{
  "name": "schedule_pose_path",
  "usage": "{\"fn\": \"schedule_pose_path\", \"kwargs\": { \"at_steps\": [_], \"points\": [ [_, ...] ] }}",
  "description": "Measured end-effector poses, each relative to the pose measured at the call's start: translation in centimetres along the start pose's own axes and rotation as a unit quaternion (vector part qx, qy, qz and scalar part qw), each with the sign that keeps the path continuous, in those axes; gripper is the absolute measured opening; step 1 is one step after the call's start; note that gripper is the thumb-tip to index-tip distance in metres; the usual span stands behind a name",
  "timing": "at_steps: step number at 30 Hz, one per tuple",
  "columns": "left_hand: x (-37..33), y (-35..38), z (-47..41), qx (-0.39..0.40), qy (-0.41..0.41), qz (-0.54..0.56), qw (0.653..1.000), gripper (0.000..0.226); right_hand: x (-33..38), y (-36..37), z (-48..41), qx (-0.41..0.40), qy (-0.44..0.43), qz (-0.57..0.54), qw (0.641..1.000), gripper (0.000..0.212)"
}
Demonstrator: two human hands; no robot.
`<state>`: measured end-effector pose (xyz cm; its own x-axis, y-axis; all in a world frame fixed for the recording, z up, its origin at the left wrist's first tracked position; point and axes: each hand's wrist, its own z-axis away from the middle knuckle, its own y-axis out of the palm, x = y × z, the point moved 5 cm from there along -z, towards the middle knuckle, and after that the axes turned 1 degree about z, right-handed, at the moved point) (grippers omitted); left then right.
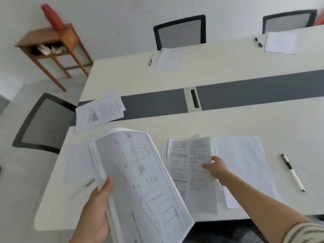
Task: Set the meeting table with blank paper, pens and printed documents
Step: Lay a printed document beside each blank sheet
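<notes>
left grip [94,213] is closest, thumb and fingers curled round a thick stack of printed documents [140,181], held tilted over the counter [157,125] near its edge. right grip [216,168] has fingertips on the right edge of a printed sheet [189,181] lying on the counter, can't tell if it's pinching or just pressing. blank paper [245,163] sits just beside that sheet, pen [292,172] further right.

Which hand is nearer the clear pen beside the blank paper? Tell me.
Right. The right hand, holding a printed sheet, is left of the pen across the blank paper; the left hand grips the document stack farther left.
</notes>
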<state>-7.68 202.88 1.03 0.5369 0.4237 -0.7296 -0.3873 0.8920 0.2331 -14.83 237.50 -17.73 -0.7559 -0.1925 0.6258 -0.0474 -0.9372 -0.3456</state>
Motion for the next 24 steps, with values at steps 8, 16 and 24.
{"fn": "schedule_pose_path", "kwargs": {
  "at_steps": [8,16,24],
  "points": [
    [0.1,3.8,-0.8,0.093,-0.031,-0.032,0.995,0.043,2.3,-0.5,8.4,0.059,-0.063,-0.071,0.994,0.046],
    [1.3,7.5,-1.4,0.223,-0.064,-0.144,0.962,0.043,0.5,0.5,18.9,0.03,-0.047,-0.321,0.945,0.047],
    [6.3,13.2,3.1,0.339,-0.107,-0.211,0.91,0.045,-6.3,-8.1,25.4,-0.204,-0.11,-0.378,0.897,0.018]
  ]
}}
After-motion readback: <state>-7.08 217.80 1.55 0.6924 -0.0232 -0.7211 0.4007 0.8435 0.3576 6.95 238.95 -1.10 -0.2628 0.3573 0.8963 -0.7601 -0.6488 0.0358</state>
